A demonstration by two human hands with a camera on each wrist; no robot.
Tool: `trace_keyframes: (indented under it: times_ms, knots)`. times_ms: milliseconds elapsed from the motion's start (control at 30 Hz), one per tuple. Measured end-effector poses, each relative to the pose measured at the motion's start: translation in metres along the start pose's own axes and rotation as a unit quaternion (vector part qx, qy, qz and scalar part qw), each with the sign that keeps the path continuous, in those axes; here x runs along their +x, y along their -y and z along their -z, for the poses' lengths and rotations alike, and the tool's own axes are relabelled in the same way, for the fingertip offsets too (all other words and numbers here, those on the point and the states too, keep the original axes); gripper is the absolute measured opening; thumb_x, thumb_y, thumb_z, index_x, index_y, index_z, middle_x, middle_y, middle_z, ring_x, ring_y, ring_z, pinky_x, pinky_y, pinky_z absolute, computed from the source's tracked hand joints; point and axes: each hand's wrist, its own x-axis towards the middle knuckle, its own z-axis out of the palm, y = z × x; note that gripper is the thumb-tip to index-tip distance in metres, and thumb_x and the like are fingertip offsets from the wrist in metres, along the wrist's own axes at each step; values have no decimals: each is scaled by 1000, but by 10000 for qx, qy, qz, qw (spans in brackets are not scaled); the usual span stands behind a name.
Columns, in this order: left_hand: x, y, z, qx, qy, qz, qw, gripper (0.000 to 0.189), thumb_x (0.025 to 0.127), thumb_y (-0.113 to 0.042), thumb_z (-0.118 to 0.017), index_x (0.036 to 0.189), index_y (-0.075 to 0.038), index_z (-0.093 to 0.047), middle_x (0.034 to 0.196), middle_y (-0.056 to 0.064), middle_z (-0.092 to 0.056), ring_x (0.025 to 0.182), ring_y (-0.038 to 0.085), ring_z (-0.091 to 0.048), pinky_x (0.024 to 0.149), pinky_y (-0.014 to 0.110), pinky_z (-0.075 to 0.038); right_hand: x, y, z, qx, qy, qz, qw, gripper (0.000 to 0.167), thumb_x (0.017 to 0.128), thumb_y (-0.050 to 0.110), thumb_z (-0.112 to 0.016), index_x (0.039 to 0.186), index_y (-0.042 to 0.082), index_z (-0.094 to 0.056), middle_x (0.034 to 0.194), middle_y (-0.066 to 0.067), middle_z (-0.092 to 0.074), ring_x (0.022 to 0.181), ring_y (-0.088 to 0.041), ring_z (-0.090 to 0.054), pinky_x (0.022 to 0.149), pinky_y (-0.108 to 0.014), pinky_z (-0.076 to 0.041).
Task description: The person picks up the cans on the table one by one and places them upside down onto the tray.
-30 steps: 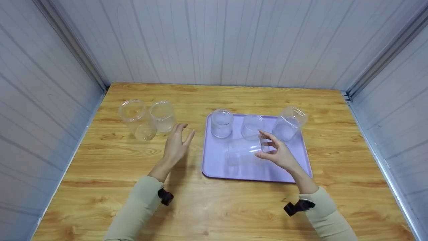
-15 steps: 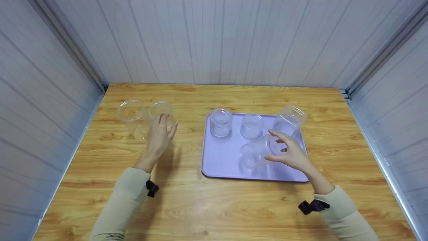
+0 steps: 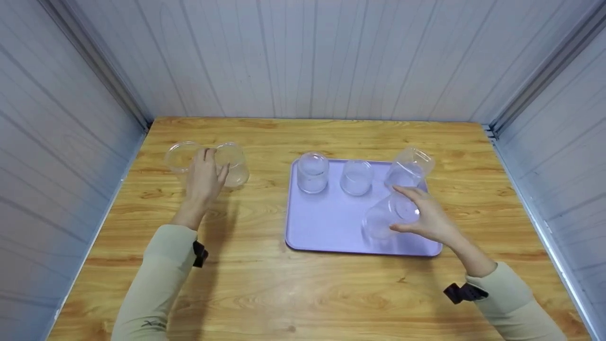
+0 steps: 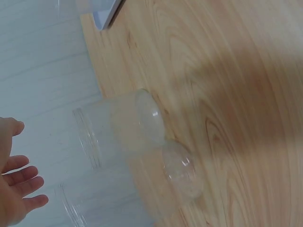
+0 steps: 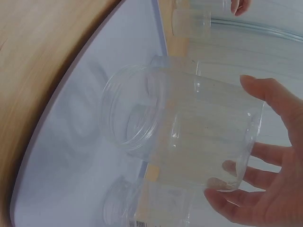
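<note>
A: Right hand (image 3: 428, 218), state of the grip?

B: Gripping. Thumb on one side, fingers on the other, curled round the base end of a clear jar (image 3: 380, 220)

A: Position of that jar?

B: Over the front right part of the lilac tray (image 3: 326, 227), tilted, its ringed mouth pointing down and to the left. Whether the rim touches the tray, I cannot tell from where I stand

A: Left hand (image 3: 203, 177)?

B: Holding nothing that I can see. Thumb and fingers apart, loosely bent, raised near the mouths of two more: the far-left jar (image 4: 125, 194) and its neighbour jar (image 3: 232, 163). Both stand upright on the wooden table (image 3: 303, 293), close together, well apart from the tray

A: Load on the tray?

B: Three clear vessels along its back part. Noted from left to right: a back-left jar (image 3: 312, 175), a squat jar (image 3: 357, 179), a back-right jar (image 3: 409, 166), the last just beyond the right hand

A: Surroundings?

B: Pale panelled walls (image 3: 284, 61) behind and at both sides. Light sleeves (image 3: 161, 270) on both arms, a small black device (image 3: 200, 254) at each wrist
</note>
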Motion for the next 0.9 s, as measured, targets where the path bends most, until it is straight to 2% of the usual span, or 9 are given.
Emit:
trace_keyframes:
  times_ms: [233,367,500,633,900]
  knots:
    - [8,10,6,418,213,111,9988,48,87,-21,-54,116,15,-43,118,30,-42,108,42,-41,89,49,-37,-6,-8,7,-488,260,-117,9984,82,62,27,-80,129,0,-42,122,-23,-45,110,-39,-43,89,-53,-35]
    - [11,20,10,756,136,148,9969,47,86,-21,-55,114,15,-45,117,30,-42,109,42,-40,88,51,-36,-10,-13,11,-583,369,-237,9973,83,61,27,-80,129,-1,-41,124,-24,-43,111,-39,-41,90,-53,-34]
    - [14,30,13,1026,97,340,9941,48,85,-22,-57,115,14,-44,117,29,-42,109,42,-39,93,51,-31,-12,-16,16,-637,477,-308,9963,83,62,27,-80,129,-1,-40,124,-27,-42,110,-42,-41,89,-56,-34]
    - [16,38,13,961,130,586,9936,50,86,-22,-56,118,13,-41,121,30,-39,113,43,-35,94,53,-27,-12,-19,19,-747,504,-294,9955,82,63,28,-79,128,-3,-41,123,-30,-42,108,-45,-41,87,-57,-34]
    - [17,46,10,863,43,937,9918,54,86,-27,-55,120,11,-38,124,30,-34,116,44,-31,91,56,-29,-12,-25,23,-780,640,-433,9940,83,62,25,-80,129,-5,-40,122,-32,-40,108,-47,-40,86,-58,-34]
